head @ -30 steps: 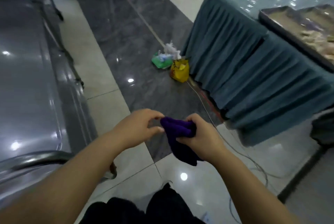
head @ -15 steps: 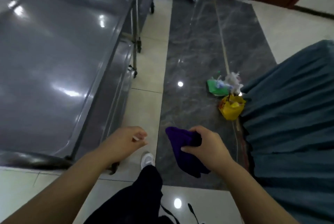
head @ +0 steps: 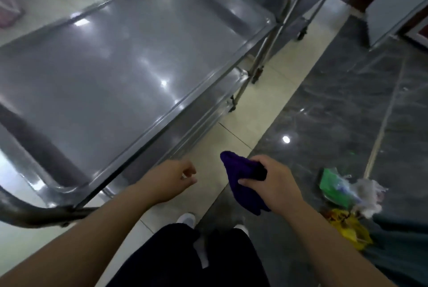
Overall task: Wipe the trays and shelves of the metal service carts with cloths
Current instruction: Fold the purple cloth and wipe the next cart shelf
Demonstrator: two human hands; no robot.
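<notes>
A metal service cart fills the left of the head view; its wide top tray [head: 129, 59] is bare and shiny, with a lower shelf [head: 208, 115] showing under its right edge. My right hand [head: 271, 182] grips a bunched purple cloth [head: 240, 180] in the air to the right of the cart's near corner. My left hand [head: 171, 180] hangs beside that corner with loosely curled fingers, holding nothing and not touching the cart. The cart's curved handle bar [head: 30, 212] lies at the lower left.
A second metal cart [head: 298, 4] stands behind the first. On the dark floor strip at right lie a green packet [head: 333, 184], white crumpled tissue [head: 368, 194] and a yellow bag [head: 349, 228]. A teal table skirt [head: 403, 247] hangs at the lower right. My legs and shoes are below.
The view has swung left from the draped table onto the cart. My left hand let go of the cloth and moved apart; my right hand kept holding it.
</notes>
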